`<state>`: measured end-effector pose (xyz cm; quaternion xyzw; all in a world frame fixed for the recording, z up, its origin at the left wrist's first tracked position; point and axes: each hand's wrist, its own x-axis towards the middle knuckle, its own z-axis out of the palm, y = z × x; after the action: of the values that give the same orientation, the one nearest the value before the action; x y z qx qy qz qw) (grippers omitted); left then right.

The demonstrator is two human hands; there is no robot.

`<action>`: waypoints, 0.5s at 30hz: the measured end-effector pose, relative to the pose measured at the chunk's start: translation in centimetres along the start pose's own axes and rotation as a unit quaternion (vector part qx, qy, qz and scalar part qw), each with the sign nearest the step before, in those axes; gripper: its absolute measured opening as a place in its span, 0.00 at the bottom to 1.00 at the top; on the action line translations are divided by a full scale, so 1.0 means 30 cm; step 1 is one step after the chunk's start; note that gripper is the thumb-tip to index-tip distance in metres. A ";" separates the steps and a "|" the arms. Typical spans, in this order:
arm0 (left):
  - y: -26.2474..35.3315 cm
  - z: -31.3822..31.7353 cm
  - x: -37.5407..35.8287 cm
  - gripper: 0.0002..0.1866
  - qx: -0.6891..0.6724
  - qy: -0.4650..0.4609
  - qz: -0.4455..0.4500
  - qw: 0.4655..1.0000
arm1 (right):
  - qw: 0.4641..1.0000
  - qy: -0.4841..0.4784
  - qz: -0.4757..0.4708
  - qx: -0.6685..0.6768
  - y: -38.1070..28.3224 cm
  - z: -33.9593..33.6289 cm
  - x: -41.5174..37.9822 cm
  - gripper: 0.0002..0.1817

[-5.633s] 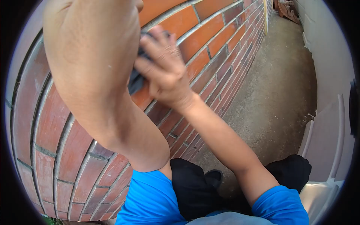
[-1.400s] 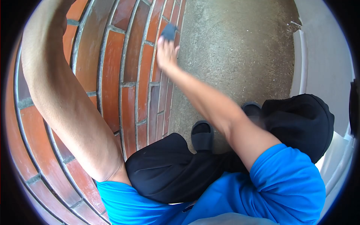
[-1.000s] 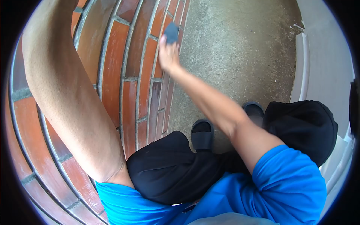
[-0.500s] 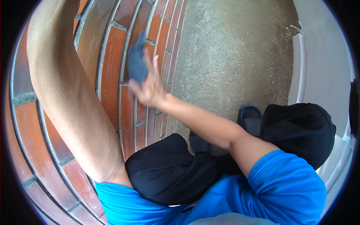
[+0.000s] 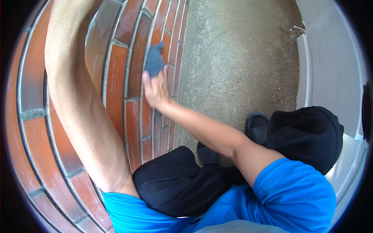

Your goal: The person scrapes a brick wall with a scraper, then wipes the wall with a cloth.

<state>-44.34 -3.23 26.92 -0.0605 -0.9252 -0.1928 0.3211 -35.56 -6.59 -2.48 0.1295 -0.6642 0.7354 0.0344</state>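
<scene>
My right hand (image 5: pixel 157 90) reaches across to the brick wall (image 5: pixel 116 83) with a dark grey-blue cloth (image 5: pixel 154 61) in its grip. The cloth lies against the bricks beyond the fingertips, its far end bunched into a small point. Thumb and fingers close on the near end of the cloth, and the hand is slightly blurred. My left arm (image 5: pixel 83 101) stretches up along the wall and leaves the view at the top, so my left hand is hidden.
A rough concrete floor (image 5: pixel 237 58) runs beside the wall. On the right stands a pale grey panel (image 5: pixel 334 58) with a white edge strip (image 5: pixel 305 70). My bent knees in black trousers (image 5: pixel 167 182) and a dark shoe (image 5: pixel 257 126) are below.
My right hand and the cloth have shifted a little to the right across the bricks. The cloth now reaches out ahead of the fingers. The camera view has moved slightly too.
</scene>
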 end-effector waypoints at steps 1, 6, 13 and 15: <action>-0.005 0.007 0.005 0.17 -0.004 -0.005 0.003 1.000 | 1.000 -0.004 0.029 0.002 0.028 0.002 0.078 0.37; -0.020 0.033 0.021 0.16 -0.019 -0.012 0.041 0.999 | 0.996 0.058 0.067 0.001 0.121 -0.034 0.545 0.37; -0.054 0.055 -0.003 0.17 -0.032 -0.058 -0.063 0.996 | 0.994 0.018 0.101 -0.046 0.410 -0.073 1.004 0.50; -0.068 0.053 0.006 0.17 -0.041 -0.074 -0.062 0.994 | 0.987 0.000 0.158 -0.033 0.317 -0.093 0.888 0.44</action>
<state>-45.87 -4.47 25.25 -0.0306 -0.9398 -0.2452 0.2362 -63.75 -8.18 -5.63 0.0221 -0.7002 0.7093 -0.0780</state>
